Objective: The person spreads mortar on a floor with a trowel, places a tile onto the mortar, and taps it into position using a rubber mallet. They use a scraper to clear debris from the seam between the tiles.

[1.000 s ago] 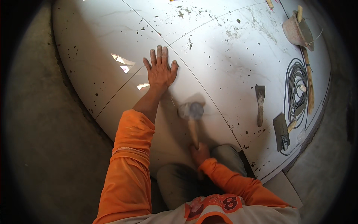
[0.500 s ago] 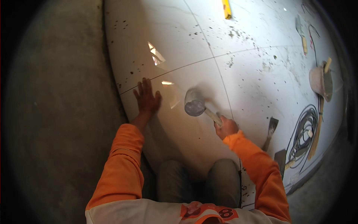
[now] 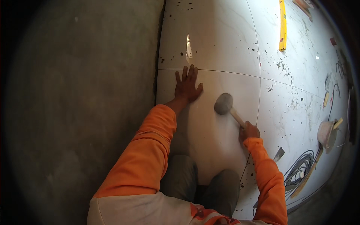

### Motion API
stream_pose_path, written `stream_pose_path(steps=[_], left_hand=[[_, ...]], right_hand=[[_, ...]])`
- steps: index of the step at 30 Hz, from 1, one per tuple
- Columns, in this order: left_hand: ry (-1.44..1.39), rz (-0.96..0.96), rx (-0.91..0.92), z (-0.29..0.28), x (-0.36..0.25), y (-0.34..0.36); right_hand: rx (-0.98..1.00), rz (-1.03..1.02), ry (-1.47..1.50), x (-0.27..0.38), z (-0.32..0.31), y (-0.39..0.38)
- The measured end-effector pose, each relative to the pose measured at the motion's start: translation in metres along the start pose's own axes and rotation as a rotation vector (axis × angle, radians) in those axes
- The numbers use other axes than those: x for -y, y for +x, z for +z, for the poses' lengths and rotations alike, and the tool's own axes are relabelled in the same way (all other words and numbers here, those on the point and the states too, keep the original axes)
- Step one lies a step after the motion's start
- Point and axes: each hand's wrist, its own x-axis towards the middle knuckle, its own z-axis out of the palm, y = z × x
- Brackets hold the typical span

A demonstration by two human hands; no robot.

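Observation:
Flat on a large glossy white floor tile (image 3: 210, 138), my left hand (image 3: 187, 87) lies with its fingers spread, the fingertips at the joint with the tile beyond. My right hand (image 3: 250, 131) is wrapped round the wooden handle of a rubber mallet (image 3: 224, 104). Its dark round head is over the middle of the same tile, to the right of my left hand. Whether the head touches the tile, I cannot tell. My knees are at the tile's near end.
Bare grey concrete (image 3: 82, 93) runs along the left of the tiles. Toward the right are a yellow spirit level (image 3: 282, 30), a trowel (image 3: 326, 90), a bucket (image 3: 325, 133), a coiled cable (image 3: 300, 168), a broom (image 3: 309, 176) and a scraper (image 3: 279, 154). Dark crumbs are scattered over the tiles.
The view has turned, so the tiles and tools appear shifted and rotated. The mallet's head now shows its top more than its face. My left hand stays pressed near the far joint, slightly further right along it.

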Motion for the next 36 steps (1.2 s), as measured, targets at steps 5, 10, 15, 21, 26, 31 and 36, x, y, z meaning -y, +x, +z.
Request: stream_pose_path(steps=[5, 10, 15, 21, 26, 31, 36], left_hand=[[-0.006, 0.0, -0.029, 0.009, 0.012, -0.02], [-0.024, 0.008, -0.075, 0.001, 0.011, -0.005], [0.01, 0.072, -0.056, 0.001, 0.031, -0.002], [0.073, -0.142, -0.145, 0.003, 0.072, 0.007], [-0.028, -0.322, -0.258, 0.019, 0.063, 0.003], [0.05, -0.35, -0.305, 0.018, 0.064, -0.003], [0.105, 0.155, -0.087, 0.026, -0.024, -0.001]], right_hand=[[-0.656, -0.583, 0.335, -0.006, 0.024, -0.014], [-0.273, -0.037, 0.193, -0.012, 0.017, 0.008], [-0.131, 0.138, 0.103, -0.036, 0.019, -0.001], [-0.042, 0.158, 0.22, -0.062, 0.069, -0.029], [-0.095, 0.238, 0.44, -0.052, 0.083, -0.065], [-0.275, -0.059, 0.513, -0.021, 0.031, -0.101], [-0.237, -0.384, 0.191, -0.078, 0.01, -0.033]])
